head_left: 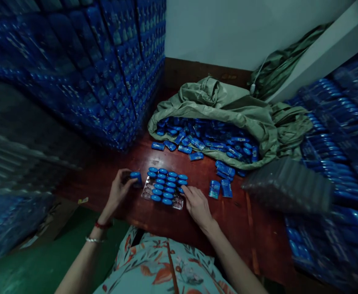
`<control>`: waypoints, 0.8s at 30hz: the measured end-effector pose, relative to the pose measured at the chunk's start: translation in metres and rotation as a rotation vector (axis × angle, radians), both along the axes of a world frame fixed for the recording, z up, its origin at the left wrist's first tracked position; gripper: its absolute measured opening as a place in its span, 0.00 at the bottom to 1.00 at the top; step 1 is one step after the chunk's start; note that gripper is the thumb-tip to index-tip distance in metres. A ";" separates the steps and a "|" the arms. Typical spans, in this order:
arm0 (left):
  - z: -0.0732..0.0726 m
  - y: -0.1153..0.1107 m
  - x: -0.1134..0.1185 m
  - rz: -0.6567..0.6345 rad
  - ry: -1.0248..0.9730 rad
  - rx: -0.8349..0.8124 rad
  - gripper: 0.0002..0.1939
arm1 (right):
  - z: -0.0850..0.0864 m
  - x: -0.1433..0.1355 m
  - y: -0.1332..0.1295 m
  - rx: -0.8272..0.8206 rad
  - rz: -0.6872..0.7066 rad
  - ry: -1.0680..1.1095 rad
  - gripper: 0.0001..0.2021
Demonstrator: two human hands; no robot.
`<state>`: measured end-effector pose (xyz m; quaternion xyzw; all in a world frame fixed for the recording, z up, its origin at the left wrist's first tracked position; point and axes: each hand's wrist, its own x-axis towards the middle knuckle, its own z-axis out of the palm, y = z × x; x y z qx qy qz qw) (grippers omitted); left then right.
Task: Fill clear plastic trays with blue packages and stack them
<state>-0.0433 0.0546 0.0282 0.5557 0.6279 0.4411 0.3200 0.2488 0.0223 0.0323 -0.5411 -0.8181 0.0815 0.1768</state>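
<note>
A clear plastic tray (147,188) with moulded slots lies on the reddish-brown table in front of me. Several small flat blue containers with rounded oval ends (157,186) stand upright in its rows, while some slots at the left side and lower right hold nothing. Just left of the tray, my left hand (122,183) is closed on a blue container (136,179), held between thumb and fingers. At the tray's right edge, my right hand (195,202) pinches another blue container (181,190), partly covered by the fingertips. Two labelled blue containers (214,189) lie flat to the right.
An open green sack (221,102) full of blue containers spreads across the back of the table (227,222). Tall stacks of filled blue packs (105,73) rise at left, with more packs (344,134) at right. Nested empty trays (289,185) sit at the table's right.
</note>
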 end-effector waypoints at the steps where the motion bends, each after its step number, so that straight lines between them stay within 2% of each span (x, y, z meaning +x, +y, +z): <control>1: 0.000 -0.006 0.007 -0.019 -0.004 0.033 0.16 | 0.005 -0.002 0.002 -0.020 0.018 -0.097 0.16; 5: -0.005 -0.012 0.029 -0.204 0.098 0.147 0.12 | 0.026 -0.013 0.012 -0.134 0.073 -0.349 0.19; 9: -0.012 -0.004 0.030 -0.373 0.277 0.203 0.16 | 0.032 -0.015 0.021 -0.189 0.110 -0.413 0.20; 14: -0.008 0.004 0.008 -0.558 0.480 0.223 0.21 | 0.008 -0.002 0.016 -0.109 0.073 -0.353 0.24; 18: 0.001 0.014 -0.005 -0.707 0.527 0.178 0.22 | -0.009 0.002 0.010 -0.057 0.065 -0.296 0.28; 22: 0.013 0.026 0.003 -0.800 0.553 0.168 0.19 | -0.015 0.001 0.009 -0.037 0.057 -0.230 0.25; 24: 0.019 0.029 0.011 -0.836 0.539 0.158 0.16 | -0.016 0.004 0.007 0.004 0.008 -0.138 0.23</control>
